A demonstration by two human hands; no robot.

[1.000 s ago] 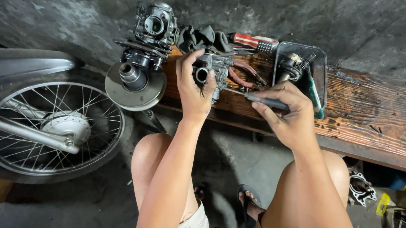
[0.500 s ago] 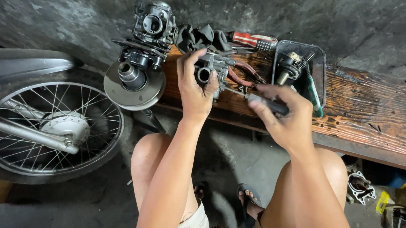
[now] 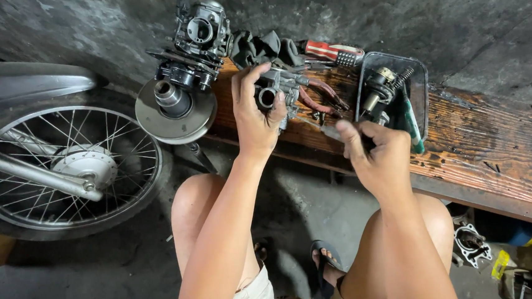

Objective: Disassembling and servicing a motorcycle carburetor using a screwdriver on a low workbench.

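Observation:
My left hand (image 3: 254,116) grips a small grey metal carburetor (image 3: 277,89) and holds it over the wooden bench (image 3: 496,146), its round bore facing me. My right hand (image 3: 376,157) is closed around a screwdriver (image 3: 327,131); its shaft points left toward the underside of the carburetor. Both forearms reach out over my bare knees.
A second carburetor (image 3: 201,29) and a round pulley disc (image 3: 176,109) sit at the bench's left end. Red-handled pliers (image 3: 325,98), dark cloth (image 3: 265,46) and a clear tray (image 3: 420,73) of parts lie behind my hands. A spoked wheel (image 3: 61,167) stands at left.
My right hand has drawn back toward me and lower, so the screwdriver now shows more of its shaft. The left hand keeps the carburetor in nearly the same place.

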